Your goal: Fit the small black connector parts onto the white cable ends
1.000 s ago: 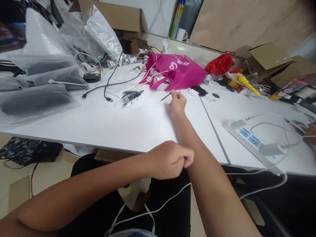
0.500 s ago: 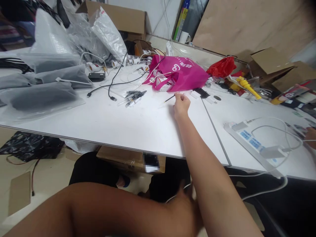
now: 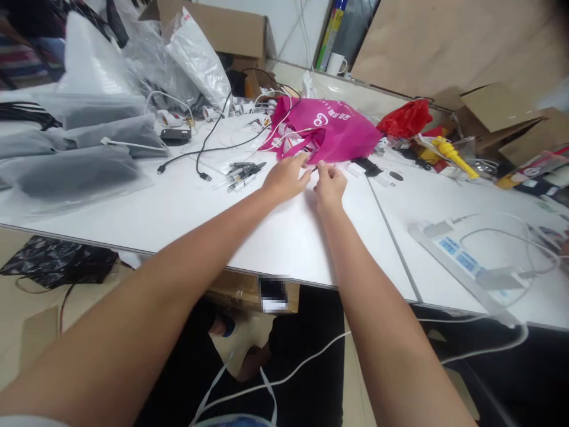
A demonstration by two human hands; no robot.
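Over the white table (image 3: 284, 237), my right hand (image 3: 330, 182) is closed in a pinch on a thin dark pen-like stick (image 3: 315, 169), mostly hidden by the fingers. Close on its left is my left hand (image 3: 287, 177), thumb and fingers apart, with nothing visible between them. Behind both hands lies a pink bag (image 3: 344, 130) with small white items showing at its opening. Left of my left hand sits a small pile of pens (image 3: 242, 175). Black cable ends (image 3: 205, 176) rest further left.
Grey packed pouches (image 3: 84, 172) and clear plastic bags (image 3: 195, 59) fill the left side. To the right are a power strip (image 3: 462, 261) with white cables, a red bag (image 3: 404, 118), a yellow tool (image 3: 453, 155) and open cardboard boxes (image 3: 498, 107).
My left hand has risen from below the table edge to beside my right hand, fingers apart. The stick, earlier sticking out leftward, is now mostly hidden. The view has shifted slightly.
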